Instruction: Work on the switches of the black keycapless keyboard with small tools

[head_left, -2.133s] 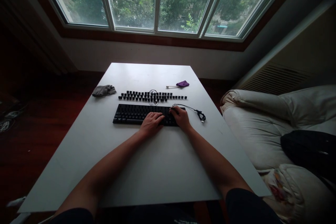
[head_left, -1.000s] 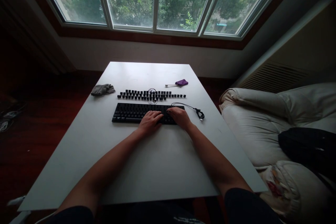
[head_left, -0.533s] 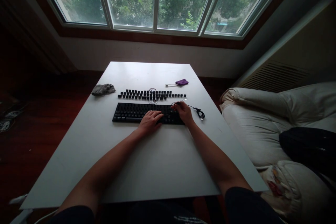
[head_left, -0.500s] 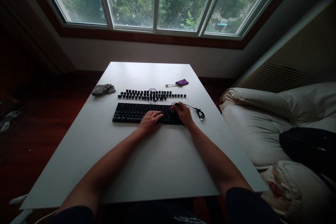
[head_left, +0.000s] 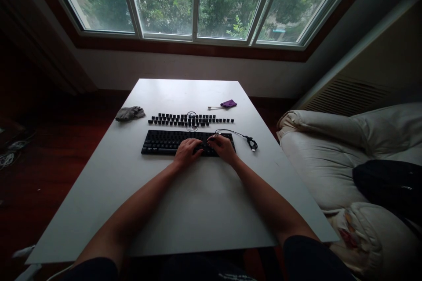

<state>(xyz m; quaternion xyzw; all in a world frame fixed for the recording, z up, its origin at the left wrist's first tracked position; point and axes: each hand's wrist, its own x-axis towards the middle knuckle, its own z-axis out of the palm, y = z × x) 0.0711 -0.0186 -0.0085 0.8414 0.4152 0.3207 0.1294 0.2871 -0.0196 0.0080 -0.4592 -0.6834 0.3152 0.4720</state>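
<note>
A black keyboard (head_left: 161, 142) lies on the white table in front of me. My left hand (head_left: 188, 151) rests on its middle part, fingers stretched over the keys and the thumb apart. Just to the right, my right hand (head_left: 223, 147) is low over the keyboard with thumb and fingers pinched together. Something thin and shiny shows at these fingers, too small to name. Behind the keyboard, several loose black keycaps (head_left: 180, 120) stand in rows.
A bundled black USB cable (head_left: 252, 143) lies right of the keyboard. Farther back are a purple cloth pouch (head_left: 228, 104) and a thin stick (head_left: 215, 108). A grey cloth (head_left: 129, 113) sits at the table's left edge. A pale sofa (head_left: 316, 162) stands on the right.
My right hand has moved left and nearer to me over the keyboard, toward my left hand. My left hand stays in nearly the same place, its fingers slightly more bent.
</note>
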